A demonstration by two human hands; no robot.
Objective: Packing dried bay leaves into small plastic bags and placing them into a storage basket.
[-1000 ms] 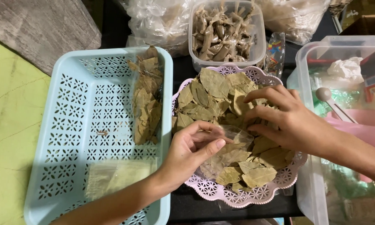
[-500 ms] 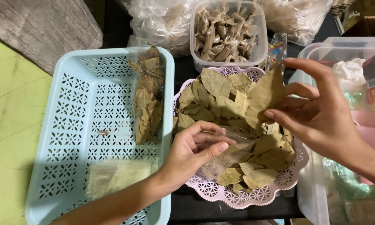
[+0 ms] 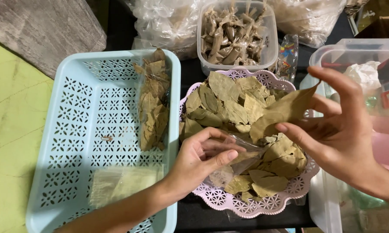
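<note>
Setting: a dark counter (image 3: 190, 213) carries the baskets and tubs; at the far left lie a yellow-green floor (image 3: 8, 142) and a grey mat (image 3: 39, 30).
Blue basket: a pale blue perforated basket (image 3: 65, 129) stands at the left of the counter.
Inside the blue basket: a filled clear packet of dried leaves (image 3: 153, 103) lies against its right wall, and a stack of flat clear bags (image 3: 121, 183) lies near its front.
Left hand: the left hand (image 3: 198, 159) comes up from the lower edge, over the gap between the blue basket and the pink one, with thumb and fingers closed on a small clear bag (image 3: 233, 162).
Small clear bag: it lies over the front of the leaf pile, pinched at its left end, reaching right and down across the leaves.
Pink basket: a pink lacy-rimmed basket (image 3: 255, 207) in the middle holds a heap of dried bay leaves (image 3: 229, 108).
Behind the pink basket: a clear tub of small wrapped brown bundles (image 3: 233, 36) stands just behind it, with crumpled plastic bags (image 3: 168, 21) to its left.
Held leaf: one large dried leaf (image 3: 285, 110) is lifted above the pile, tilted, its tip pointing up and right.
Right hand: the right hand (image 3: 341, 133) comes in from the right, thumb and forefinger pinching the leaf's lower end, the other fingers spread.
Far right: a clear lidded bin (image 3: 358, 54) stands under the right hand, its contents too blurred to tell.
</note>
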